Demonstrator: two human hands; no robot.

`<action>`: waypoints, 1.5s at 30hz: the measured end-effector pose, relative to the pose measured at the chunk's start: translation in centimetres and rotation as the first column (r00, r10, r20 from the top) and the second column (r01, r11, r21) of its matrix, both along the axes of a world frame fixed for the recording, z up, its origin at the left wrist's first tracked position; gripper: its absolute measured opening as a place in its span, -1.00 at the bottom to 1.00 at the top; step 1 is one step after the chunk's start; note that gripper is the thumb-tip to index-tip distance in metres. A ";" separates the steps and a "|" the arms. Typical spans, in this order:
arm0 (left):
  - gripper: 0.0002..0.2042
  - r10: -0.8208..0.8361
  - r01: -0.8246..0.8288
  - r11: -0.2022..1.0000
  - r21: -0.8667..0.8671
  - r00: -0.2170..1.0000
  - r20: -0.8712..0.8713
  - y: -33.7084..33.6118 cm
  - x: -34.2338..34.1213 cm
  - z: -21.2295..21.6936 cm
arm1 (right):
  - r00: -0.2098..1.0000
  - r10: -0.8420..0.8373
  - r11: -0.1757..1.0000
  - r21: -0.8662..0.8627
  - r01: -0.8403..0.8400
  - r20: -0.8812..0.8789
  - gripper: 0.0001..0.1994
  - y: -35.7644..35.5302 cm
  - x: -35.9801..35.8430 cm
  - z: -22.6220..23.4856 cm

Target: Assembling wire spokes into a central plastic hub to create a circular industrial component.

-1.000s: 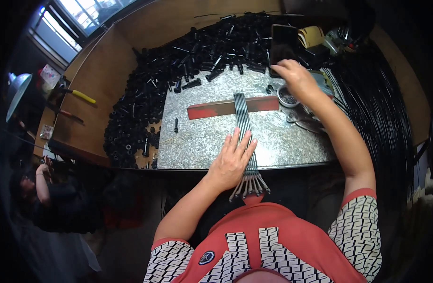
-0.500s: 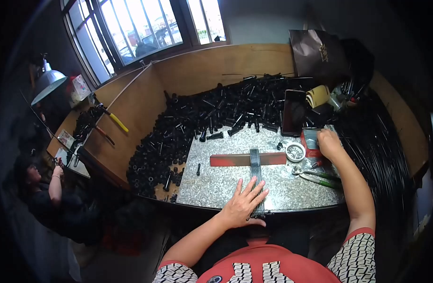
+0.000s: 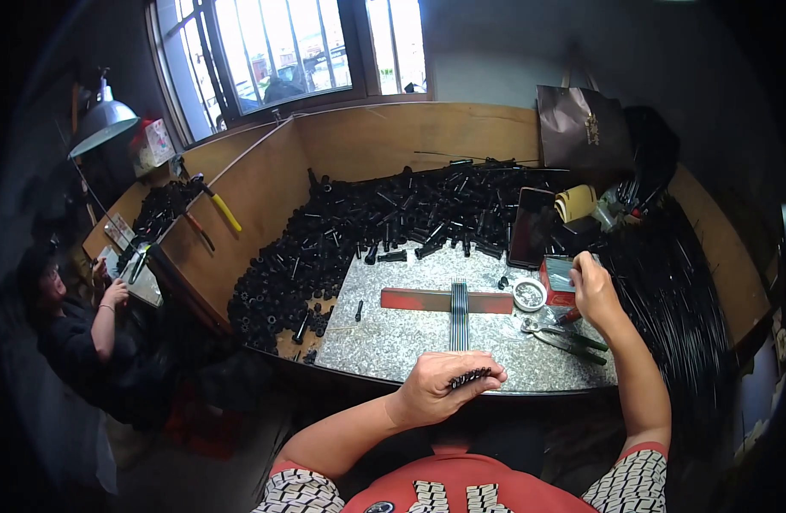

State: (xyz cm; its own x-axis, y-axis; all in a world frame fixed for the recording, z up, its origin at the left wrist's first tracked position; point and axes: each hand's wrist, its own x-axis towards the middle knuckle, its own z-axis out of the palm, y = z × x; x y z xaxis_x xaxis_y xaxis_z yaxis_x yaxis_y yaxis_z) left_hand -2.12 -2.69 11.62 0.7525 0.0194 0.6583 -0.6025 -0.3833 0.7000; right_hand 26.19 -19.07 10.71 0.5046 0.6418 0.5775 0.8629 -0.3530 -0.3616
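Observation:
A row of thin dark rods [image 3: 459, 315] lies side by side across a flat red bar [image 3: 414, 299] on the speckled stone slab [image 3: 393, 338]. My left hand [image 3: 440, 386] is curled over the near ends of the rods at the slab's front edge. My right hand [image 3: 591, 288] is raised over the right side of the slab, by a red box [image 3: 557, 279], its fingers closed; I cannot see what it holds. A small round white tin [image 3: 528, 293] sits just left of that hand.
A big heap of short black tubes [image 3: 367, 222] fills the bench behind and left of the slab. Pliers [image 3: 564, 335] lie on the slab's right. Long black rods [image 3: 667, 282] pile at the right. Another person [image 3: 76, 333] sits at far left. A brown paper bag [image 3: 581, 128] stands behind.
The view has tilted up, showing the windows. My left hand drew back to the rods' near ends and curled over them. My right hand lifted from the tin area.

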 end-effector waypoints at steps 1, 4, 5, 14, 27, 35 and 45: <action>-0.82 0.042 -0.043 0.998 0.040 0.999 0.013 -0.1 -0.1 0.1 | 0.997 0.054 0.998 0.024 -0.056 0.056 -0.91 0.1 -1.4 0.6; -0.83 0.086 -0.086 0.996 0.023 0.996 0.004 -0.5 -0.5 0.3 | 0.963 0.268 0.961 0.071 -0.268 0.005 -0.89 -0.1 -6.8 3.2; -0.83 0.079 -0.080 0.996 -0.027 0.997 -0.021 -0.5 -0.6 0.3 | 0.947 0.316 0.946 0.066 -0.319 0.051 -0.87 -0.3 -8.3 3.7; -0.89 0.165 -0.175 0.975 0.139 0.983 0.077 0.4 -0.3 0.6 | 0.812 0.543 0.837 -0.058 -0.544 0.216 -0.66 -1.9 -15.1 7.2; -0.86 0.144 -0.149 0.988 -0.032 0.981 -0.133 2.5 0.9 0.5 | 0.827 0.455 0.886 -0.069 -0.459 0.331 -0.62 0.0 -14.6 7.0; -0.89 0.139 -0.151 0.983 -0.107 0.984 -0.116 1.6 1.3 0.4 | 0.805 0.486 0.867 -0.069 -0.494 0.339 -0.60 0.1 -14.6 7.2; -0.87 0.130 -0.137 0.989 -0.059 0.985 -0.110 1.5 1.6 0.8 | 0.790 0.488 0.864 -0.079 -0.497 0.371 -0.59 -0.2 -14.2 7.3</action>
State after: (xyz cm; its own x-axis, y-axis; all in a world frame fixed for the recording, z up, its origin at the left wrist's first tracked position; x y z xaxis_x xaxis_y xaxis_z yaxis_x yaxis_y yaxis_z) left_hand -0.50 -1.19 12.39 0.8053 0.1651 0.5695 -0.4708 -0.4058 0.7834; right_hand 12.04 -19.30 17.97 -0.1277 0.7302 0.6712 0.9870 0.1602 0.0135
